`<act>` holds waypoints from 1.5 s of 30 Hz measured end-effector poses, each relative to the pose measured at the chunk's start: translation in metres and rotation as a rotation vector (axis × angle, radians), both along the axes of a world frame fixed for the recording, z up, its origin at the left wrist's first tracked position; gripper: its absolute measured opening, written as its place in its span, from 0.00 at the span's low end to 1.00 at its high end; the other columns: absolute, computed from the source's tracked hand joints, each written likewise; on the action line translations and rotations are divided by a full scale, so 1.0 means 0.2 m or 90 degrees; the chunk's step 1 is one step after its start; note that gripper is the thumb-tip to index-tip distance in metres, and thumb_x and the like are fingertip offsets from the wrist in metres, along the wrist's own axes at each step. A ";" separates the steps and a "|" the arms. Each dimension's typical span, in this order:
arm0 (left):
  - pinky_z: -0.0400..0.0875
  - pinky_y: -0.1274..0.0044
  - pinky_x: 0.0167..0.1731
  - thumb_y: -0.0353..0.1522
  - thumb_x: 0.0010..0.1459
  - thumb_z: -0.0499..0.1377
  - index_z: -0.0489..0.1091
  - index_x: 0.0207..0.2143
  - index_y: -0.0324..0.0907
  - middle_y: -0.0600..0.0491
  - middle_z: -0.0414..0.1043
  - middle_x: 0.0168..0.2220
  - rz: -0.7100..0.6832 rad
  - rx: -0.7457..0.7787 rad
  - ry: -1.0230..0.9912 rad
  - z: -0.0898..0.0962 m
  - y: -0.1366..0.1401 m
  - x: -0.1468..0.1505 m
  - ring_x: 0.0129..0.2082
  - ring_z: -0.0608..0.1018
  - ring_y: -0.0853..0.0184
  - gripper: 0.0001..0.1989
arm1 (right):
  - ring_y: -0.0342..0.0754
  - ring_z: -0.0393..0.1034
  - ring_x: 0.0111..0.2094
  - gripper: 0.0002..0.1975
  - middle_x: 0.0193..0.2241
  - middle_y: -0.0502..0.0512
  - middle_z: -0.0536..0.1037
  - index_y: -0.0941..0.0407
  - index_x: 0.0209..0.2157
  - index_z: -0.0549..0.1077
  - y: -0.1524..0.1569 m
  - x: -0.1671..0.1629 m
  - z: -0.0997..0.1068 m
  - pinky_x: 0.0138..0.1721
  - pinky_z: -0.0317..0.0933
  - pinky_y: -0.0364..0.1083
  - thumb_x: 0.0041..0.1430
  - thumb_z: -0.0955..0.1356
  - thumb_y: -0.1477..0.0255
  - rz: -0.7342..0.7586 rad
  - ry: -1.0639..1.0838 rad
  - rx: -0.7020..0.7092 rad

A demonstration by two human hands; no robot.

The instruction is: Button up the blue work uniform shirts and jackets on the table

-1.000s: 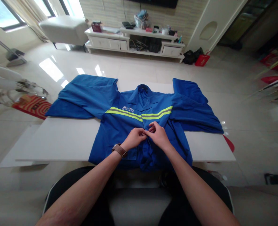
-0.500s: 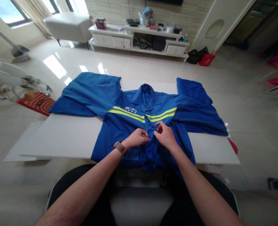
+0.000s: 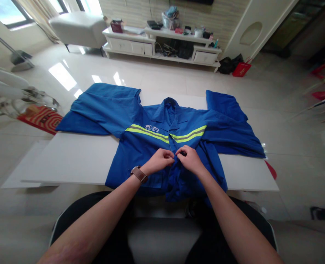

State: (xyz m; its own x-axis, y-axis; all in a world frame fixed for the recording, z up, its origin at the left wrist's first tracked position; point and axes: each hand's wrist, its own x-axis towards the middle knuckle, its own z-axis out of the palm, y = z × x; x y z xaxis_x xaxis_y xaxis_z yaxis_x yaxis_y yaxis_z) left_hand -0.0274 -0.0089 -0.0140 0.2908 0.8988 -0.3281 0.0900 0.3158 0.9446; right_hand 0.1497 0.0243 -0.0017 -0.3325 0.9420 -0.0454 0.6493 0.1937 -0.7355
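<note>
A blue work jacket with a yellow-green reflective stripe lies face up on a white table, its collar at the far side and both sleeves spread outward. Just below the stripe, my left hand pinches the front edge of the jacket. Close beside it, my right hand has its fingers curled and pinched at the other side of the front opening. The fingertips of both hands nearly meet over the placket. Whatever small part lies between them is hidden by the fingers.
Behind the table stands a low white TV cabinet with assorted items on it. A white bench is at the back left. A red patterned bag sits by the table's left side, and a red bag rests on the floor at the back right.
My right hand has moved slightly left, closing its fingers at the jacket's front near my left hand. The left hand has stayed nearly in place, and the jacket lies as before.
</note>
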 end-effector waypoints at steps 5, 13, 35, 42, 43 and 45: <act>0.71 0.76 0.38 0.28 0.50 0.53 0.78 0.29 0.39 0.51 0.77 0.32 0.028 0.097 0.082 0.01 0.00 -0.02 0.33 0.77 0.66 0.13 | 0.46 0.68 0.36 0.11 0.34 0.52 0.75 0.56 0.32 0.77 0.00 0.02 0.01 0.39 0.60 0.44 0.53 0.75 0.63 0.034 0.026 -0.047; 0.70 0.74 0.47 0.24 0.51 0.53 0.78 0.33 0.42 0.52 0.77 0.38 0.019 0.222 0.198 -0.03 0.00 -0.03 0.42 0.77 0.65 0.14 | 0.47 0.67 0.37 0.06 0.34 0.51 0.73 0.55 0.32 0.73 -0.03 -0.01 -0.04 0.40 0.59 0.44 0.50 0.71 0.76 0.043 -0.065 0.010; 0.68 0.76 0.38 0.24 0.60 0.56 0.73 0.41 0.42 0.52 0.72 0.37 0.168 0.388 0.329 0.05 -0.06 0.02 0.35 0.74 0.67 0.10 | 0.45 0.59 0.28 0.06 0.22 0.47 0.64 0.54 0.23 0.64 0.05 -0.01 0.02 0.31 0.55 0.43 0.45 0.65 0.67 -0.006 0.220 -0.156; 0.72 0.75 0.41 0.22 0.60 0.59 0.78 0.36 0.41 0.52 0.76 0.35 0.202 0.380 0.269 0.01 -0.03 0.01 0.35 0.77 0.68 0.09 | 0.48 0.65 0.30 0.09 0.25 0.50 0.73 0.55 0.28 0.73 0.03 -0.03 0.01 0.36 0.60 0.46 0.50 0.67 0.64 -0.089 0.140 0.018; 0.72 0.76 0.40 0.22 0.60 0.59 0.78 0.36 0.41 0.52 0.76 0.35 0.205 0.374 0.263 0.01 -0.03 0.01 0.35 0.77 0.68 0.09 | 0.49 0.66 0.31 0.09 0.27 0.51 0.74 0.55 0.28 0.74 0.03 -0.03 0.01 0.38 0.61 0.47 0.51 0.67 0.64 -0.080 0.129 0.039; 0.72 0.76 0.39 0.21 0.59 0.60 0.79 0.36 0.40 0.53 0.77 0.34 0.215 0.359 0.258 0.00 -0.03 0.01 0.35 0.77 0.69 0.09 | 0.50 0.69 0.33 0.09 0.29 0.53 0.77 0.55 0.29 0.74 0.02 -0.02 0.00 0.40 0.62 0.47 0.52 0.67 0.64 -0.055 0.119 0.060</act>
State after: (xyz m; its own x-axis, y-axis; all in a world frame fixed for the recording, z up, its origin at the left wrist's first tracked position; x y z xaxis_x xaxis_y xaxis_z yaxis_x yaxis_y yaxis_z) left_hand -0.0248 -0.0139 -0.0145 -0.0735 0.9802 0.1837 0.4471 -0.1322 0.8847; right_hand 0.1452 0.0290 -0.0012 -0.2443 0.9646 0.0998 0.5202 0.2172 -0.8260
